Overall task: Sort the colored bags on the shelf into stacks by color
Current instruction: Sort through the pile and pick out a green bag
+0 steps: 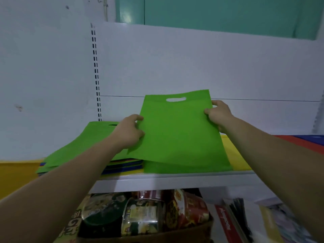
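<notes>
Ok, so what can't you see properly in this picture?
Head view only:
- The mixed pile: its bag count, covered by the green bag on top and the left arm.
- Whatever lies beneath the held green bag: covered by it.
- The red and blue bags: cut off by the right edge.
- The jars below the shelf: labels blurred.

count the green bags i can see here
3. One held green bag is gripped by the left hand and right hand; one left green bag tops the mixed pile; one flat green bag lies on the shelf beneath the held one. Others may be hidden.
</notes>
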